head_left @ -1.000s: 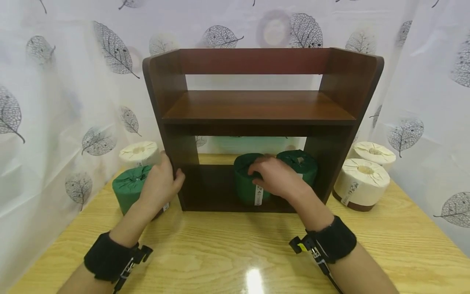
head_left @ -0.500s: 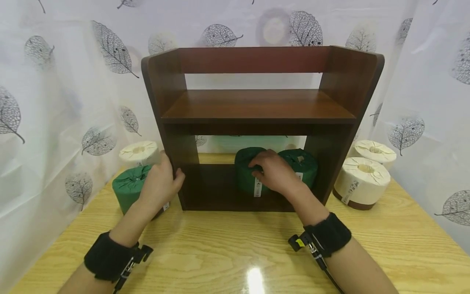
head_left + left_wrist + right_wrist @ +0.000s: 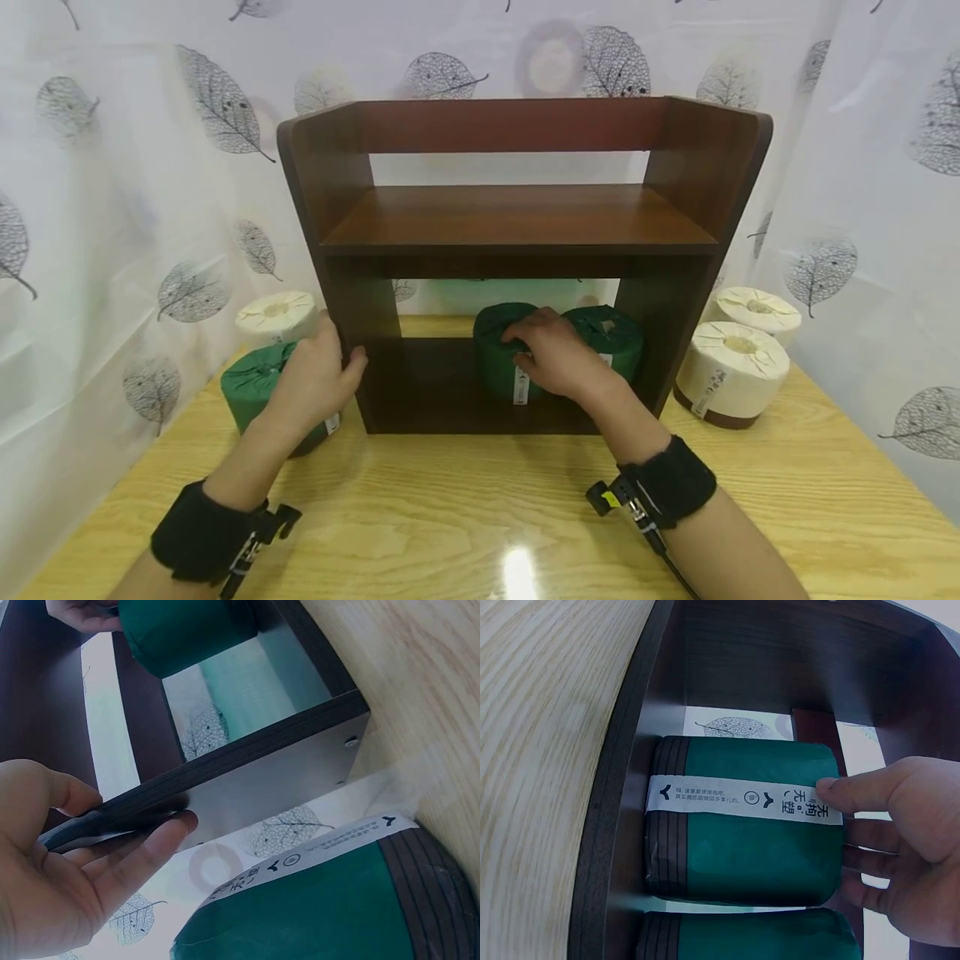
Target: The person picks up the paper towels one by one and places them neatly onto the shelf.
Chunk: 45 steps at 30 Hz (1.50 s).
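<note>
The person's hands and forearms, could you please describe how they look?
The left hand and right hand are gloveless, the forearms sleeveless. Each wears a wide black wristband with a small black device and dark cable; the right one bears a yellow patch.

Left hand [image 3: 52, 889] has the shelf's [image 3: 277, 776] side panel between thumb and fingers, thumb to the inner face, fingertips to the outer. Inner green roll [image 3: 184, 634] is inside the shelf; right hand [image 3: 79, 613], cut off by the frame, touches its end. Outer green roll [image 3: 307, 919] is outside the shelf, near that panel: white label [image 3: 315, 856] along its side, dark ribbed band at one end. Wood-grain table [image 3: 420, 690] under the shelf. Leaf-print curtain [image 3: 206, 724] behind the shelf, showing through its back.
</note>
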Available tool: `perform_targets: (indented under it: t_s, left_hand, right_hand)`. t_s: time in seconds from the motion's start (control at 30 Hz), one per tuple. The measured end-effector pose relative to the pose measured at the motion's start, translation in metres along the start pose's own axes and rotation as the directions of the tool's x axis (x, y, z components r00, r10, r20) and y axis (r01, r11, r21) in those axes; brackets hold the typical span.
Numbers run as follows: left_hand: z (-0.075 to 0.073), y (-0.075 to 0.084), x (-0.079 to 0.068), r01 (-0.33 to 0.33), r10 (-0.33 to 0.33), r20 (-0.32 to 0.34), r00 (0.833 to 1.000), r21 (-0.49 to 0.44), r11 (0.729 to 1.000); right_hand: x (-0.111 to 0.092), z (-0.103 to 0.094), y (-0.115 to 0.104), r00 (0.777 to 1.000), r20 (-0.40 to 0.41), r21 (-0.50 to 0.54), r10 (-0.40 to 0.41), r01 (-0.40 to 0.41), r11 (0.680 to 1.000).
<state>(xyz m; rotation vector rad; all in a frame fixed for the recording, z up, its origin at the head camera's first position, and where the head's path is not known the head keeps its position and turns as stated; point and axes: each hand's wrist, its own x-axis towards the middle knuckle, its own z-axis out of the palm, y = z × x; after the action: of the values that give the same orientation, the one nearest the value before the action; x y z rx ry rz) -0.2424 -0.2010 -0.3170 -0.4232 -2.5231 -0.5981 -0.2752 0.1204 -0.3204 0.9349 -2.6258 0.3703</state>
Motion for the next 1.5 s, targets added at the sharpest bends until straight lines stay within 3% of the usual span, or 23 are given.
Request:
perform_targets:
  t_s: [0.13,0.23,0.43,0.67,0.8,1.07,1.2,1.3,1.5]
  left_hand:
    - [-0.009,-0.003,0.001,-0.032,0.032,0.008,0.999,-0.005,0.999]
    - [-0.020,-0.004,0.001,-0.025,0.024,0.088,0.996,0.010,1.000]
    - [-0.043,-0.007,0.001,-0.024,0.004,0.267,0.964,0.072,0.997]
    - [-0.060,-0.017,0.001,-0.109,0.091,0.372,0.924,0.029,0.994]
    - [-0.066,-0.020,0.003,-0.105,0.079,0.399,0.913,0.044,0.994]
    - [-0.069,-0.026,0.005,-0.038,-0.021,0.386,0.922,0.143,0.989]
    - [-0.068,-0.030,0.007,-0.003,-0.069,0.403,0.913,0.174,0.985]
    - [-0.067,-0.034,0.007,0.003,-0.076,0.420,0.904,0.173,0.985]
    - [-0.063,-0.038,0.005,-0.010,-0.063,0.422,0.904,0.168,0.986]
  right_hand:
    - [-0.001,0.000,-0.001,0.997,0.047,0.000,0.056,-0.056,0.998]
    - [-0.001,-0.001,-0.001,0.994,0.077,-0.007,0.077,-0.077,0.997]
    - [-0.002,-0.003,-0.002,0.993,0.099,-0.014,0.071,-0.070,0.997]
    - [-0.004,-0.005,0.001,0.990,0.118,-0.030,0.078,-0.075,0.997]
    - [-0.004,-0.005,0.003,0.989,0.126,-0.022,0.080,-0.078,0.997]
    - [-0.004,-0.008,0.003,0.987,0.139,0.018,0.081,-0.084,0.996]
    - [-0.004,-0.008,0.003,0.987,0.138,0.020,0.080,-0.083,0.996]
    - [-0.005,-0.007,0.003,0.988,0.135,0.016,0.079,-0.082,0.997]
    - [-0.005,-0.006,0.003,0.989,0.128,0.021,0.069,-0.072,0.997]
